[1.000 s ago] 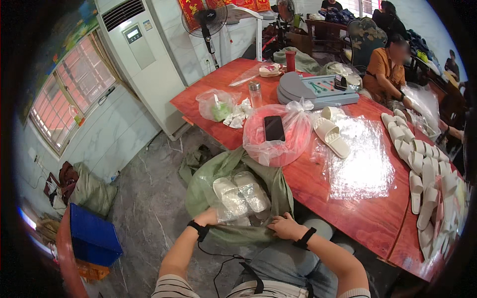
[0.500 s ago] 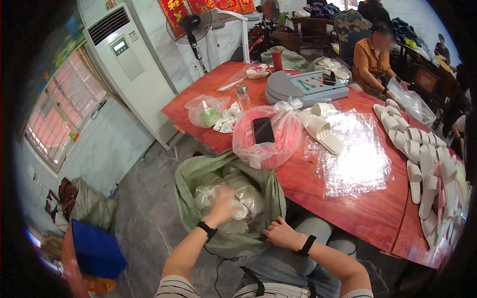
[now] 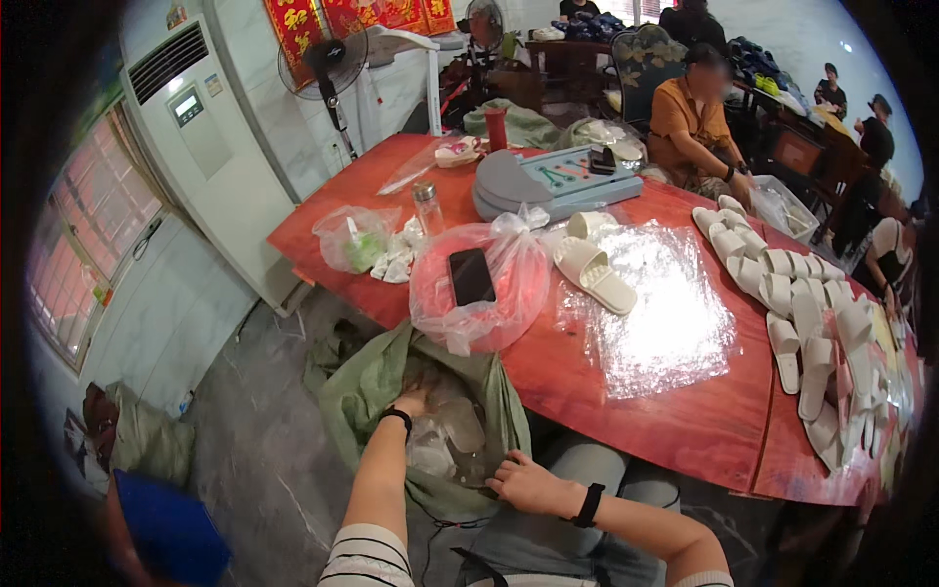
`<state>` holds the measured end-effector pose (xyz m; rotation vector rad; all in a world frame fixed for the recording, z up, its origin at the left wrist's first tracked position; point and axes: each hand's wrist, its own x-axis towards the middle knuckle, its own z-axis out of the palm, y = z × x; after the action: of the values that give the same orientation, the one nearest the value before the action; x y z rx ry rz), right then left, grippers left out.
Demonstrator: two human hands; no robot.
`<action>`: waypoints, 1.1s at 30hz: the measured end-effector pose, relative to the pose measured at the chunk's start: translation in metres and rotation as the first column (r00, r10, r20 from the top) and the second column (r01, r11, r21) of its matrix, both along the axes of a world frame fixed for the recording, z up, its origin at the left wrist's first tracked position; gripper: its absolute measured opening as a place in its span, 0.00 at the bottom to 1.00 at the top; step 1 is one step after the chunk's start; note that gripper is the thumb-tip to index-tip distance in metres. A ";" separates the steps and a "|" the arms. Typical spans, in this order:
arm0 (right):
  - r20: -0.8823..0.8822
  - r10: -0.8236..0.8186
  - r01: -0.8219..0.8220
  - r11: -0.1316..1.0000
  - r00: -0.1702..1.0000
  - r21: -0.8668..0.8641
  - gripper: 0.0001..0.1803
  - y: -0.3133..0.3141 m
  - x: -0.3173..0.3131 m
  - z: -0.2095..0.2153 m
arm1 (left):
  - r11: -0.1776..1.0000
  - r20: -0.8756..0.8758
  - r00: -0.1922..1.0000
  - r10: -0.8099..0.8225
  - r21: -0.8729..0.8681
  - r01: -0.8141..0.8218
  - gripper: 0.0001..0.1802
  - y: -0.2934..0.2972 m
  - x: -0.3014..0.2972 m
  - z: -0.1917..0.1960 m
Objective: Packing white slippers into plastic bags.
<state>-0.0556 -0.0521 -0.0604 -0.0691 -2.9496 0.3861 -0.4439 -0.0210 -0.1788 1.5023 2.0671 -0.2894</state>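
The left hand point(image 3: 416, 401) reaches deep into the green sack point(image 3: 367, 391) on the floor, fingers hidden among bagged slippers point(image 3: 445, 435), the right hand point(image 3: 523, 482) grips its near rim, while many slippers point(image 3: 812, 323) lie unpacked on the table point(image 3: 685, 430).

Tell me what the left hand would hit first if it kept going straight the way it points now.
Most likely the clear wrapped packs inside the green sack. The left hand is already reaching into the sack's mouth, pointing away from the body; depth inside the sack is hard to judge.
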 end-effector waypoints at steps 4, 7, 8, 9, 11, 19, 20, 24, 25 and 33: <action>0.124 0.060 -0.050 0.996 0.990 -0.077 0.23 -0.002 -0.006 0.016 | 0.998 -0.067 0.997 -0.040 0.039 0.043 0.53 -0.025 -0.017 -0.015; 0.071 -0.074 0.086 0.978 0.995 -0.188 0.31 0.012 0.030 0.035 | 0.996 0.190 0.981 0.039 0.067 -0.053 0.49 0.010 0.054 0.023; -0.050 -0.090 0.076 0.970 0.995 -0.229 0.30 0.010 0.031 0.060 | 0.992 0.067 0.997 0.033 0.117 -0.041 0.45 -0.012 0.039 0.024; -0.167 -0.107 0.059 0.961 0.980 -0.271 0.29 0.008 0.031 0.082 | 0.986 -0.055 0.998 0.032 0.163 -0.023 0.42 -0.027 0.028 0.029; -0.231 -0.279 0.190 0.920 0.932 -0.343 0.30 0.022 0.072 0.109 | 0.945 -0.011 0.997 0.081 0.320 -0.073 0.33 -0.007 0.097 0.073; -0.468 -0.613 0.652 0.752 0.636 -0.098 0.17 -0.006 0.177 0.256 | 0.292 -0.101 0.954 -0.284 0.938 0.187 0.12 -0.033 0.184 0.138; -0.435 -0.603 0.671 0.741 0.669 0.005 0.21 -0.017 0.182 0.272 | 0.299 -0.168 0.926 -0.337 0.914 0.275 0.11 -0.027 0.201 0.143; -0.313 -0.570 0.636 0.751 0.760 0.177 0.22 -0.078 0.199 0.341 | 0.331 -0.085 0.837 -0.541 0.893 0.305 0.19 0.006 0.278 0.144; -0.258 -0.556 0.606 0.771 0.790 0.194 0.20 -0.088 0.198 0.357 | 0.377 -0.061 0.841 -0.538 0.875 0.305 0.21 0.009 0.282 0.140; -0.288 -0.568 0.635 0.717 0.771 0.286 0.17 -0.095 0.179 0.378 | 0.422 -0.038 0.857 -0.514 0.858 0.292 0.30 0.045 0.323 0.115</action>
<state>0.1232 -0.1468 0.3180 -0.8784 -2.5558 -0.2516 -0.1205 0.0236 -0.0634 2.4736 1.6313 0.8559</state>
